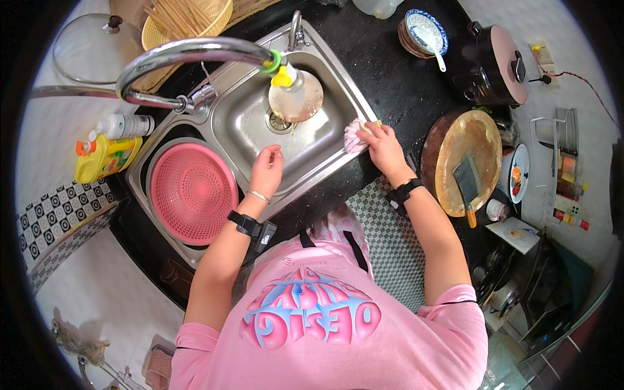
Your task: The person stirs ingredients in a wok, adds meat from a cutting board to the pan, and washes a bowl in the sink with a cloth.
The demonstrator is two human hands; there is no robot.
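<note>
My right hand [382, 144] is closed on a pink and white cloth [354, 136], which rests on the right rim of the stainless steel sink [234, 122]. Something small and yellow shows by its fingertips. My left hand [267, 170] is over the near edge of the basin, fingers loosely curled, with nothing visible in it. A curved chrome faucet [195, 45] with a yellow and green spout fitting [282, 75] reaches over the basin. Below the fitting is a round, pale, wet-looking shape [296, 97], whose kind I cannot tell. Left of my left hand, a pink plastic colander [194, 192] sits in the smaller basin.
Bottles [108, 156] stand left of the sink. On the black countertop [341, 53] are stacked bowls [425, 31] with a white spoon [431, 48] and an electric cooker [492, 66]. At right, a cleaver [466, 180] lies on a round wooden chopping block [446, 161].
</note>
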